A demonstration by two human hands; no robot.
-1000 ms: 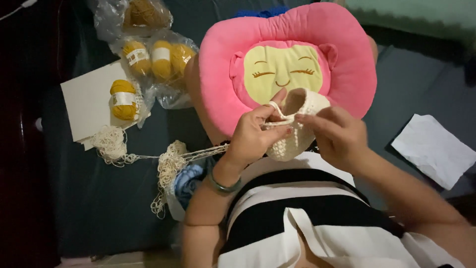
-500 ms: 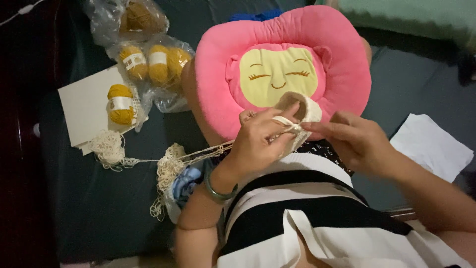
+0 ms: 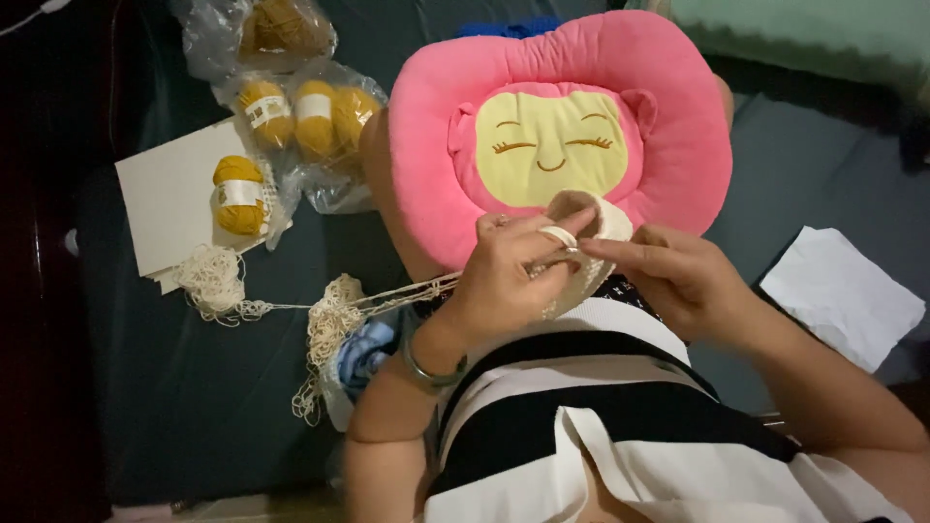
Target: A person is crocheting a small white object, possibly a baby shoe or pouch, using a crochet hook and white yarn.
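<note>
Hands (image 3: 591, 276) on cream crochet piece (image 3: 591, 242), possibly hooked, pink cushion (image 3: 562, 116) behind

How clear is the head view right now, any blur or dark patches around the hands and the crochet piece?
Head view: left hand and right hand are evenly lit and fairly sharp; the cream crochet piece is slightly soft between the fingers. The left edge falls into deep shadow. The white sheet and plastic bags of yellow yarn show mild glare.
</note>
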